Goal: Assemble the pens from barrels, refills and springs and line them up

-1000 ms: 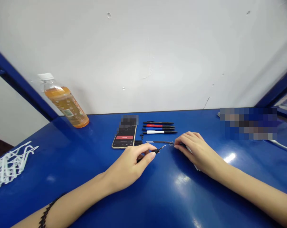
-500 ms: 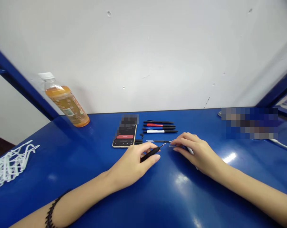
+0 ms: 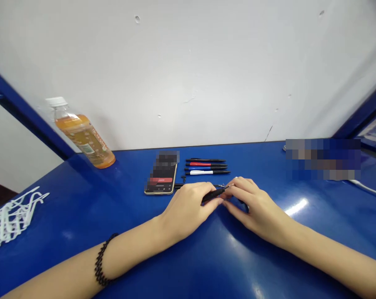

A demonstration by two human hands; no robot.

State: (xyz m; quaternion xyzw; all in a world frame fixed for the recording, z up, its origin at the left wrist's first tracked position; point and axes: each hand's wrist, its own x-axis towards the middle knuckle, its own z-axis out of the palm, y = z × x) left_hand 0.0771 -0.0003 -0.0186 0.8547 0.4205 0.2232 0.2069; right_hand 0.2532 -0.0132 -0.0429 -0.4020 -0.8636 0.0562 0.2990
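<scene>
My left hand (image 3: 188,211) is closed around a black pen grip (image 3: 213,194) with a narrow tip pointing right. My right hand (image 3: 261,207) meets it, thumb and forefinger pinched at that tip; whatever lies between those fingertips is too small to make out. Under the right palm a pen barrel (image 3: 244,205) shows only in part. Just behind the hands lie a thin pen refill (image 3: 218,185) and short black pen parts (image 3: 177,186), partly covered by the left hand. Small black pieces (image 3: 183,178) sit beyond them.
Behind the parts lie a black pen (image 3: 206,160), a red pen (image 3: 202,164), a blue pen (image 3: 203,168) and a white pen (image 3: 198,172). A phone (image 3: 159,192) is left of them. A drink bottle (image 3: 85,141), white strips (image 3: 12,222) and a white cable (image 3: 367,188) lie farther out.
My left hand has moved right with the black pen grip, bringing its tip to my right fingertips. The spring seen near the right fingers is now out of sight.
</scene>
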